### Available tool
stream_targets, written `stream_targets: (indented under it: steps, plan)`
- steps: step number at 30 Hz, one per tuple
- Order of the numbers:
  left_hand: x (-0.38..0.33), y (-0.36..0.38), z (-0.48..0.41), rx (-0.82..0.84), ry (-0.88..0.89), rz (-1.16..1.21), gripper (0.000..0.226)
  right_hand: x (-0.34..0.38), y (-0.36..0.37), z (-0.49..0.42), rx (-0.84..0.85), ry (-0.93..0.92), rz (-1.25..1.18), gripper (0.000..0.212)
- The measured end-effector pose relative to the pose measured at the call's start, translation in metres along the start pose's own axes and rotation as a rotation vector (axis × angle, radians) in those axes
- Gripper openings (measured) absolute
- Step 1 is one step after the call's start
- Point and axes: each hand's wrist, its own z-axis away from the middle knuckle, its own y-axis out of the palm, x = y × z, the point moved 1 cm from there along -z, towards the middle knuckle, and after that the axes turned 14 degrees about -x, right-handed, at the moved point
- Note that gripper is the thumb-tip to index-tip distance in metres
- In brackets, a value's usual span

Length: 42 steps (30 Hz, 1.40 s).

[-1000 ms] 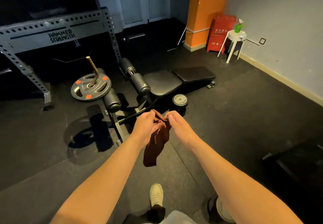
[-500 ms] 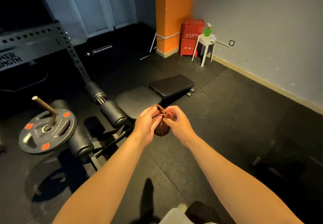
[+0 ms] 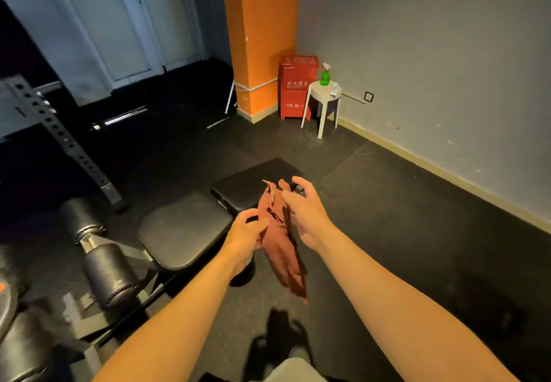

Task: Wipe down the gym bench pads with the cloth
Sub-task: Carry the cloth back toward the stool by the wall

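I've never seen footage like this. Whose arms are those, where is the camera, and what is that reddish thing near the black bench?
There is no machine here: a person wears one wide-angle camera on the head, looking down at their own arms. The left hand pinches a reddish-brown cloth, which hangs down; the right hand, spread open, is beside its upper end. Past them stands a gym bench on the dark floor, with a black seat pad, a back pad and round roller pads. No pad is touched yet. In the corner, a green spray bottle stands on a white stool.
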Motion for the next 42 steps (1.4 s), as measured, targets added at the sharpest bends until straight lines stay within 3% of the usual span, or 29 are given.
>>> stream_targets:
  steps: [3, 7, 14, 19, 23, 26, 29, 31, 38, 42]
  plan:
    - [-0.034, 0.048, -0.032, -0.04, 0.052, 0.008, 0.025, 0.02, -0.023, -0.048, 0.048, 0.016, 0.101, 0.049]
    - [-0.078, 0.104, -0.078, -0.024, 0.109, -0.004, 0.023, 0.038, -0.047, -0.11, 0.013, 0.009, 0.193, 0.038]
    - [-0.121, 0.187, -0.181, 0.13, 0.158, -0.033, 0.033, 0.079, -0.064, -0.24, -0.005, 0.019, 0.172, 0.049]
    - [-0.159, 0.257, -0.284, 0.166, 0.138, -0.04, 0.038, 0.119, -0.071, -0.353, -0.092, 0.029, 0.14, 0.044]
    - [-0.202, 0.309, -0.355, 0.229, 0.204, -0.135, 0.046, 0.165, -0.086, -0.432, -0.208, -0.159, 0.308, 0.049]
    - [-0.233, 0.345, -0.393, 0.243, 0.294, -0.198, 0.047, 0.199, -0.101, -0.476, -0.186, -0.255, 0.328, 0.045]
    - [-0.258, 0.385, -0.432, 0.206, 0.463, -0.377, 0.038, 0.222, -0.113, -0.526, -0.188, -0.3, 0.345, 0.039]
    - [-0.269, 0.409, -0.459, 0.121, 0.484, -0.475, 0.035, 0.238, -0.119, -0.564, -0.2, -0.311, 0.366, 0.038]
    - [-0.304, 0.504, -0.561, -0.118, 0.559, -0.475, 0.014, 0.302, -0.142, -0.715, -0.111, -0.412, 0.585, 0.022]
    - [-0.337, 0.554, -0.602, -0.154, 0.379, -0.377, 0.017, 0.342, -0.152, -0.8, 0.059, -0.449, 0.693, 0.025]
